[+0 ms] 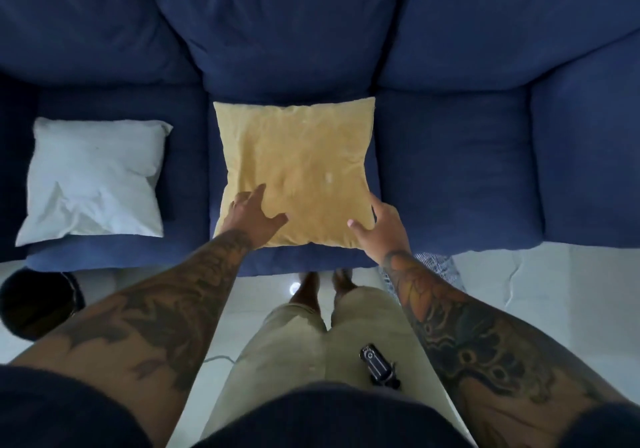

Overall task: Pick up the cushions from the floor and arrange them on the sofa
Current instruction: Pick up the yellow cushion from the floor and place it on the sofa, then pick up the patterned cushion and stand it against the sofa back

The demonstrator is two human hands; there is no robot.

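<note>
A yellow cushion (298,167) lies flat on the middle seat of the dark blue sofa (453,170). My left hand (254,215) rests on its near left part with fingers spread and straight. My right hand (375,224) grips the near right corner, thumb on top and fingers hidden under the edge. A white cushion (95,181) lies flat on the left seat, apart from both hands.
The right seat holds no cushion. A patterned black-and-white fabric piece (438,265) lies on the white tiled floor (554,291) by the sofa's front edge. A dark round object (38,304) stands on the floor at the left. My feet stand close to the sofa front.
</note>
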